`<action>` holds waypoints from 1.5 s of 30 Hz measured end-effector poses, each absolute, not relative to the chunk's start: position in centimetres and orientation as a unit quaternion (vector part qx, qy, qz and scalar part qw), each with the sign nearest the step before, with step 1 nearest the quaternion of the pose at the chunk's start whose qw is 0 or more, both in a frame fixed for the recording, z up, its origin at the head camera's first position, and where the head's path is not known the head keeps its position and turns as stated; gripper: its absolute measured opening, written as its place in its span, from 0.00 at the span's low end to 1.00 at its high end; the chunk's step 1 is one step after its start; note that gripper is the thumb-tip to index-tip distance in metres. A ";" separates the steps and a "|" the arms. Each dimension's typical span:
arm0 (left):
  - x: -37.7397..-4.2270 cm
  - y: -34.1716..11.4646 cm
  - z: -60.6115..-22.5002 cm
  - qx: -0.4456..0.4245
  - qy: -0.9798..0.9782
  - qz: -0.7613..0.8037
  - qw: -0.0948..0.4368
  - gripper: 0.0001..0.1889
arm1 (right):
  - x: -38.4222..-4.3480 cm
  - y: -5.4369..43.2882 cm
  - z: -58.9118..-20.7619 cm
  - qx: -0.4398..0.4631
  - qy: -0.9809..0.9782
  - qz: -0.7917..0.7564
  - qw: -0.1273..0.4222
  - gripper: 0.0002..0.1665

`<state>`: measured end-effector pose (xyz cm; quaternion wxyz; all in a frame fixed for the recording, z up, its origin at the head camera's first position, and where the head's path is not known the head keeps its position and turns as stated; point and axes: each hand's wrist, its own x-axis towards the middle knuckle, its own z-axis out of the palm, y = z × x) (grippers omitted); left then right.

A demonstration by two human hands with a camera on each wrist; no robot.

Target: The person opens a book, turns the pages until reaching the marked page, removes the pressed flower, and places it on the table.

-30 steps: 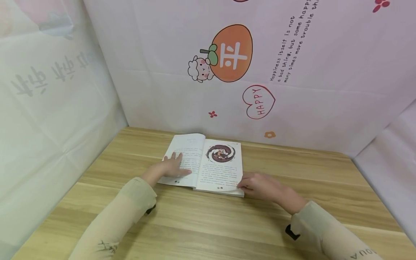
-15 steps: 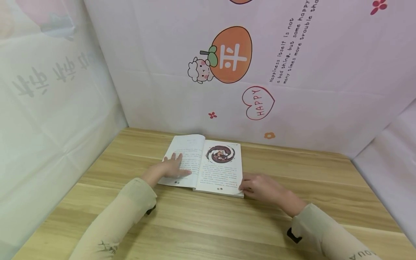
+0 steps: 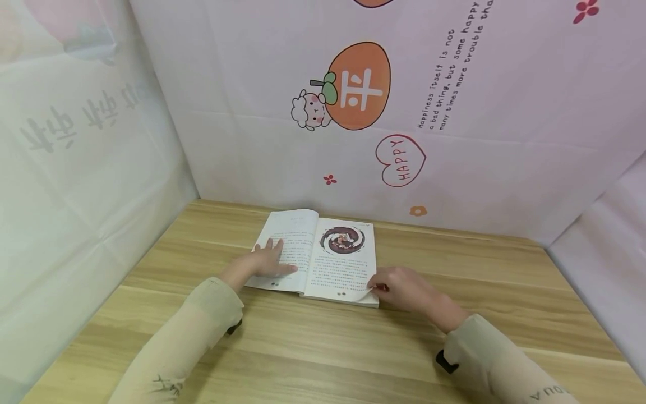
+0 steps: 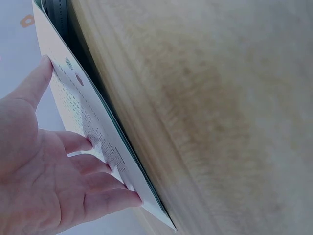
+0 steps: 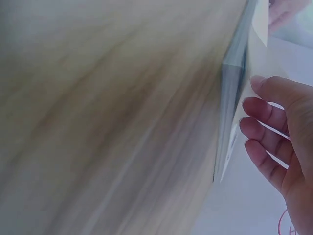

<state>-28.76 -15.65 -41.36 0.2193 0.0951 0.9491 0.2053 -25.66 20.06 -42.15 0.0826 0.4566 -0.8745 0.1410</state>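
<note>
An open book (image 3: 343,275) lies on the wooden table near the back wall, printed text on both pages and a dark red swirl picture on the right one. Spread across the left page, my left hand (image 3: 264,261) rests with straight fingers; the left wrist view shows its fingertips (image 4: 132,198) touching the paper. At the lower right corner, my right hand (image 3: 404,286) pinches a page (image 3: 364,294) between thumb and finger. That corner curls up from the pages beneath. In the right wrist view the other fingers (image 5: 264,159) sit loosely bent beside the book's edge.
The wooden table (image 3: 323,353) extends around the book on all sides. A white printed wall cloth (image 3: 252,140) stands right behind the book, and another sheet (image 3: 91,185) closes off the left side. Black straps (image 3: 446,362) show at the sleeve cuffs.
My right hand has shifted slightly at the lower right corner, and the page corner lifts more than half a second ago. My left hand stays in place on the left page.
</note>
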 end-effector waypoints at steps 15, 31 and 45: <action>-28.7 -15.7 -41.4 0.093 0.948 0.210 0.219 0.52 | -26.1 19.4 -41.0 0.335 -0.909 0.249 0.011 0.04; -28.6 -15.5 -41.4 0.099 0.955 0.188 0.206 0.51 | -26.0 17.7 -40.6 0.241 -0.856 0.456 -0.035 0.22; -28.3 -15.5 -41.4 0.100 0.956 0.190 0.199 0.51 | -26.1 16.6 -40.8 0.204 -0.811 0.547 -0.042 0.32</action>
